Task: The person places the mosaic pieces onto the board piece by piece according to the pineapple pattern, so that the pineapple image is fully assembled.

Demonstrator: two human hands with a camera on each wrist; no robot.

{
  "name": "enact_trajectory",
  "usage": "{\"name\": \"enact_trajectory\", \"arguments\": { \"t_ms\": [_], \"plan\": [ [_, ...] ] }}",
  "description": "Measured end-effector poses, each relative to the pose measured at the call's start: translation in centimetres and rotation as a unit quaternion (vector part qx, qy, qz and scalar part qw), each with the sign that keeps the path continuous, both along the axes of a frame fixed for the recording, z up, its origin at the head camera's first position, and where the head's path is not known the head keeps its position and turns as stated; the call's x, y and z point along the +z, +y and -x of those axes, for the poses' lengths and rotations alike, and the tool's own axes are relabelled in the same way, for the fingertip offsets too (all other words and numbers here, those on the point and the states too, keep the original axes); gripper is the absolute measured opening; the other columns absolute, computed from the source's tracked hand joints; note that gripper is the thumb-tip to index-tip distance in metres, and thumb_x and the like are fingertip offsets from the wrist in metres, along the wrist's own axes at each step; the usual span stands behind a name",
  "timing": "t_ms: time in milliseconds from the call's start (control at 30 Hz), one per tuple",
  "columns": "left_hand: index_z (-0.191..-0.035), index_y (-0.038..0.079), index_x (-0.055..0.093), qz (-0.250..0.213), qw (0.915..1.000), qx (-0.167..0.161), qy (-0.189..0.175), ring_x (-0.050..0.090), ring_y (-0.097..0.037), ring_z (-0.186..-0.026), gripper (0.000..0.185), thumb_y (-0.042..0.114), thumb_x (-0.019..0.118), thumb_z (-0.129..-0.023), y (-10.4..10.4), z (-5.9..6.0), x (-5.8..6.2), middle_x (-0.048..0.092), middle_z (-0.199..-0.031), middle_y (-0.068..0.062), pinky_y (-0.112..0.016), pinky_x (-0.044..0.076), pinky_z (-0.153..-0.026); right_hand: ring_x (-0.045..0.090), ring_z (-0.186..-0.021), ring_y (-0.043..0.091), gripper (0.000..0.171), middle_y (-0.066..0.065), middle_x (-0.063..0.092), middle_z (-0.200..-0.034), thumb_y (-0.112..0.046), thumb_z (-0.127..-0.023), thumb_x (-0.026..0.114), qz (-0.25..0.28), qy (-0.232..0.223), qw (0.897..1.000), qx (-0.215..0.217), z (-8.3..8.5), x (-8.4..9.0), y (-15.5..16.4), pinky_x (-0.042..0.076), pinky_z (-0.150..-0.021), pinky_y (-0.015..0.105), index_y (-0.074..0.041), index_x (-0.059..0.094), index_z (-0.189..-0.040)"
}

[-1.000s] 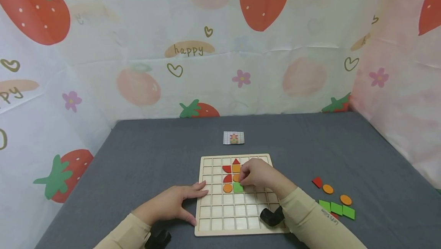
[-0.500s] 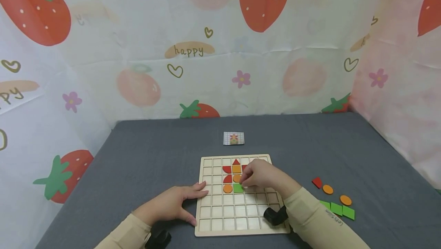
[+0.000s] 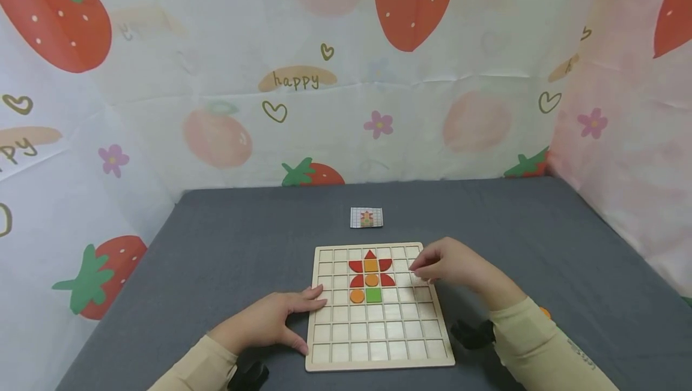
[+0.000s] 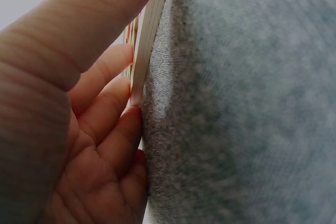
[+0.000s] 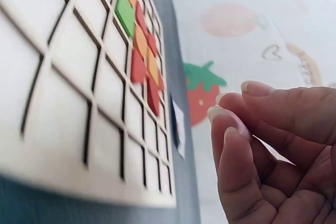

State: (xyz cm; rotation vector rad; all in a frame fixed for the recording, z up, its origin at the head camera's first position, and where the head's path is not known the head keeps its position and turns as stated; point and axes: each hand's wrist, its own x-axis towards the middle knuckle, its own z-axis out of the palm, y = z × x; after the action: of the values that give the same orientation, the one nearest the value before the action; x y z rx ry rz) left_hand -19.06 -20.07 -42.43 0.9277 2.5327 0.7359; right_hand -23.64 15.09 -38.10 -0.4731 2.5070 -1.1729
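My right hand (image 3: 451, 266) has lifted off the board (image 3: 378, 343), fingers loosely curled, empty; the red piece (image 3: 387, 280) now sits placed. My left hand (image 3: 270, 321) lies flat, bracing the board's left edge.

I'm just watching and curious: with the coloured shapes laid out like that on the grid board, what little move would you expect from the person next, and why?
Probably the right hand reaches for another loose piece. Its fingers hold nothing and it hovers at the right edge of the wooden board. The green square has an orange circle on its left but a bare cell on its right. The left hand rests against the board's left edge.
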Motion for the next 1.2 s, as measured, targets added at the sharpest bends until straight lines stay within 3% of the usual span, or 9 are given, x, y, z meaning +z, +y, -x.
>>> {"name": "enact_trajectory", "arguments": {
  "t_ms": [400, 667, 967, 1200],
  "plan": [
    [-0.13, 0.027, 0.04, 0.002, 1.0, 0.0, 0.002, 0.028, -0.011, -0.124, 0.085, 0.054, 0.068, -0.055, 0.0, 0.1, -0.1, 0.028, -0.138, 0.007, -0.034, 0.03, -0.096, 0.056, -0.077, 0.018, 0.023, 0.003, 0.062, -0.088, -0.026, -0.076, 0.066, -0.02, -0.01, 0.999, -0.045, -0.9, 1.2, 5.9, 0.045, -0.07, 0.036, -0.01, 0.067, -0.093],
    [-0.13, 0.026, 0.04, -0.002, 1.0, -0.002, 0.007, 0.029, -0.01, -0.124, 0.085, 0.054, 0.069, -0.055, 0.0, 0.0, -0.1, 0.029, -0.138, 0.007, -0.034, 0.03, -0.096, 0.053, -0.065, 0.025, 0.021, 0.012, 0.059, -0.071, -0.021, -0.077, 0.065, -0.019, -0.02, 0.999, -0.037, -1.4, 0.4, 9.8, 0.045, -0.063, 0.034, -0.003, 0.063, -0.087],
    [-0.13, 0.026, 0.041, -0.002, 0.9999, -0.002, 0.014, 0.029, -0.01, -0.124, 0.086, 0.054, 0.069, -0.054, -0.1, 0.1, -0.3, 0.029, -0.138, 0.008, -0.033, 0.029, -0.096, 0.052, -0.068, 0.023, 0.025, 0.01, 0.059, -0.077, -0.024, -0.077, 0.064, -0.013, -0.046, 0.998, -0.034, -1.7, -0.4, 12.8, 0.044, -0.062, 0.035, -0.001, 0.062, -0.086],
    [-0.129, 0.026, 0.041, -0.001, 0.9999, 0.002, 0.013, 0.029, -0.01, -0.124, 0.086, 0.054, 0.069, -0.053, 0.0, 0.0, -0.3, 0.03, -0.137, 0.008, -0.034, 0.029, -0.096, 0.055, -0.071, 0.022, 0.024, 0.008, 0.06, -0.082, -0.016, -0.077, 0.064, -0.006, -0.074, 0.997, -0.03, -1.9, -1.2, 13.4, 0.046, -0.063, 0.035, 0.002, 0.059, -0.091]
  ]
}}
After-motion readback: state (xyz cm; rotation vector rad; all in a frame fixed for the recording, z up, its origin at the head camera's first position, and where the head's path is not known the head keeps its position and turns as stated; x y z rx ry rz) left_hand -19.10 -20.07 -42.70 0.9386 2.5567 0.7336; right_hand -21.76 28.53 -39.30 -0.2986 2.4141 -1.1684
